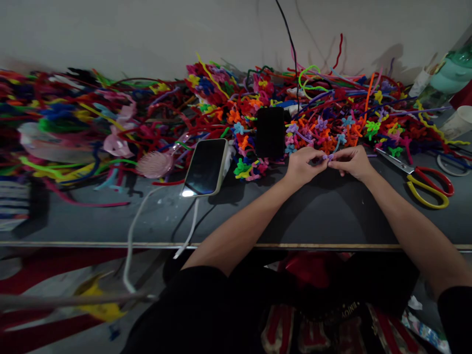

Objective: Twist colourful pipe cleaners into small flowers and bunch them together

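Both hands meet above the dark table, fingertips pinched on one small purple pipe cleaner [329,158] bent into a shape that looks like a flower. My left hand [303,166] grips it from the left side. From the right, my right hand [352,163] pinches it between thumb and forefinger. A straight purple end pokes out just past the right hand. Right behind the hands lies a heap of finished pipe-cleaner flowers [321,129] in orange, purple, blue and red. The fingers partly cover the held piece, so its exact form is unclear.
Scissors [412,169] with red and yellow handles lie to the right. A phone [205,167] with a white cable, a black device [270,132] and a pink hairbrush [157,163] are on the left. Loose pipe cleaners [155,105] pile along the wall. A paper cup [458,122] stands far right.
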Demonstrator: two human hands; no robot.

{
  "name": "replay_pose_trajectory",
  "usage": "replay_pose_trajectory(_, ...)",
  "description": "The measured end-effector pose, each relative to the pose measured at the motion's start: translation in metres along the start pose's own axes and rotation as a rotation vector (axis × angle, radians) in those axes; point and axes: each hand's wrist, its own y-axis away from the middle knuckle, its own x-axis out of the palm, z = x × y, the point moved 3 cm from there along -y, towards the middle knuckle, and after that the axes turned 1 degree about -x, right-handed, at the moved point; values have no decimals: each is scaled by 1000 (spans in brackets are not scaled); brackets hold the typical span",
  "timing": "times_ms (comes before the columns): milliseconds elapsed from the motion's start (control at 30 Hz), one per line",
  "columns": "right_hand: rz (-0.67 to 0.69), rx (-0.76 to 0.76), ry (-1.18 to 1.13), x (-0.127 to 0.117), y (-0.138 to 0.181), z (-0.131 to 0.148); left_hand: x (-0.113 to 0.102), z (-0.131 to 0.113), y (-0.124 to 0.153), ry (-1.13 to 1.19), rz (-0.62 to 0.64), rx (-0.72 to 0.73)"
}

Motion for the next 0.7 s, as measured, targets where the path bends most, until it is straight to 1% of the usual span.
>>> replay_pose_trajectory(100,9,20,-11,2,-1,1,1,1,-1,32,-33,-87)
replay_pose_trajectory(200,21,50,-58,3,-3,1,1,5,-4,97,5,-132)
replay_pose_trajectory(267,-22,44,-46,3,-4,0,1,7,-6,103,52,-125)
replay_pose_trajectory(333,-79,25,-1,2,-5,-1,0,8,-7,82,65,-121)
replay_pose_trajectory(500,-232,-36,35,8,0,2,-2,7,-4,126,-55,-219)
replay_pose_trajectory(567,-286,-50,30,11,3,5,0,9,-3,173,-65,-260)
replay_pose_trajectory(633,-288,-43,10,12,4,6,2,13,-3,209,-57,-294)
replay_pose_trajectory(700,-221,-8,-53,11,2,5,3,17,-4,242,-44,-322)
